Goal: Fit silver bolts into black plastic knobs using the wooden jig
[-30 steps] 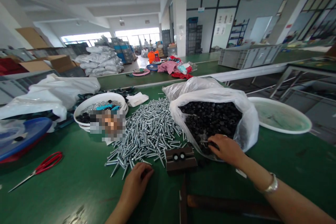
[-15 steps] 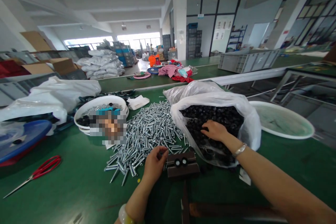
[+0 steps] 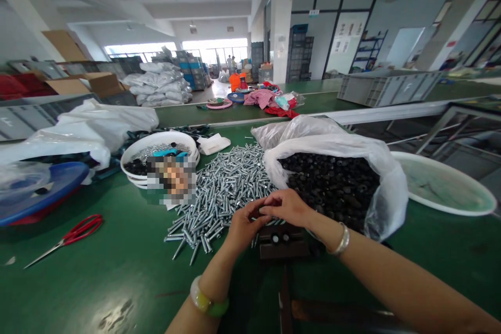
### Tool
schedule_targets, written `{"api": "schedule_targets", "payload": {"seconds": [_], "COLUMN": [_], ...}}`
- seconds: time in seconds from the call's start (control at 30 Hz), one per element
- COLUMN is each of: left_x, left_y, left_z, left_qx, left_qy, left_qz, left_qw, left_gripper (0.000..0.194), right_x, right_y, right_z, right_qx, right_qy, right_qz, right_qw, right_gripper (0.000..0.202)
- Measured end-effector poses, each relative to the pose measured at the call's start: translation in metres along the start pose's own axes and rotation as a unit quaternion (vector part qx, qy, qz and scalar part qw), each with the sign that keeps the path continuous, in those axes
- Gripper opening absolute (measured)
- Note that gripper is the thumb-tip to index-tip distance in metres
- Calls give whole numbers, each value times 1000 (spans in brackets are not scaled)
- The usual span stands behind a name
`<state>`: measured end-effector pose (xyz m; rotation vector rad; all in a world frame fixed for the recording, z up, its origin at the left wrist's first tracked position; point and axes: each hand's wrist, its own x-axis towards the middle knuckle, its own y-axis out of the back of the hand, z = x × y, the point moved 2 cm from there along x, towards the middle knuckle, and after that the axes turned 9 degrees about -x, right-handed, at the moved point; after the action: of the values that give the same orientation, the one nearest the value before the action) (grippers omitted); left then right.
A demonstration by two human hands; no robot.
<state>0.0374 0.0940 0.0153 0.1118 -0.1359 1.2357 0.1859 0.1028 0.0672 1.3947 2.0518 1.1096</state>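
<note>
My left hand [image 3: 243, 225] and my right hand [image 3: 287, 205] meet at the fingertips, just above a dark metal block [image 3: 284, 251]. Both have their fingers pinched together; whatever lies between them is too small or hidden to make out. Two black round pieces with pale centres [image 3: 275, 239] sit side by side in the block. Behind my left hand spreads a heap of silver bolts [image 3: 219, 188]. Small black plastic parts [image 3: 332, 180] fill an open clear bag [image 3: 391, 188] beyond my right hand. A hammer [image 3: 332, 312] lies in front of the block.
Red-handled scissors [image 3: 83, 228] lie at left, near a blue tray [image 3: 66, 180]. White stacked tubs [image 3: 127, 173] hold bolts and black parts, with a pixelated patch over their front. A round white tray [image 3: 450, 209] is at right. A grey crate [image 3: 385, 88] stands on the far bench.
My right hand has come out of the bag of black parts, moving left to meet my left hand. My left hand has risen slightly. The view has shifted a little.
</note>
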Motion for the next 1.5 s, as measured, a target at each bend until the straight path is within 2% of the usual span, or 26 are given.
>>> {"api": "schedule_targets", "payload": {"seconds": [0.13, 0.23, 0.43, 0.57, 0.67, 0.77, 0.83, 0.9, 0.97, 1.03, 1.13, 1.27, 1.4, 1.5], "left_x": [-4, -4, -2, -3, -2, -2, -2, -3, -4, -5, -6, -6, -7, -9], "left_y": [14, 21, 19, 19, 18, 16, 15, 14, 13, 12, 11, 14, 14, 12], "left_z": [-3, -5, -11, -16, -17, -13, -8, -4, 1, 6, 13, 18, 21, 26], "left_qx": [31, 67, 66, 56, 88, 146, 170, 169, 153, 138, 128, 138, 162, 171], "left_qy": [2, -1, 11, 16, 10, -11, -22, -24, -27, -34, -45, -57, -72, -89], "left_qz": [80, 123, 96, 88, 67, 64, 72, 75, 66, 54, 47, 60, 71, 71], "left_qw": [996, 990, 993, 994, 994, 987, 983, 982, 986, 988, 990, 987, 982, 979], "left_gripper": [41, 38, 38, 38, 34, 30, 29, 29, 30, 30, 30, 31, 31, 29], "right_x": [17, 20, 22, 18, 11, 3, 0, -3, -4, -6, -9, -12, -14, -16], "right_y": [-3, -3, -17, -8, 7, 16, 15, 9, 1, -5, -3, 12, 18, 18], "right_z": [7, 20, 30, 29, 20, 5, -4, -9, -11, -10, -12, -22, -31, -32], "right_qx": [-156, -238, -310, -285, -250, -216, -155, -47, 54, 90, 108, 143, 72, 40], "right_qy": [26, 32, 37, 62, 63, 55, 43, 26, 15, 16, 23, 37, 73, 74], "right_qz": [-77, -94, -130, -120, -74, -20, 7, 16, 12, 17, 55, 120, 123, 126], "right_qw": [984, 966, 941, 949, 963, 975, 987, 998, 998, 996, 992, 982, 987, 989], "right_gripper": [36, 15, 18, 18, 13, 16, 18, 19, 19, 17, 16, 15, 12, 12]}}
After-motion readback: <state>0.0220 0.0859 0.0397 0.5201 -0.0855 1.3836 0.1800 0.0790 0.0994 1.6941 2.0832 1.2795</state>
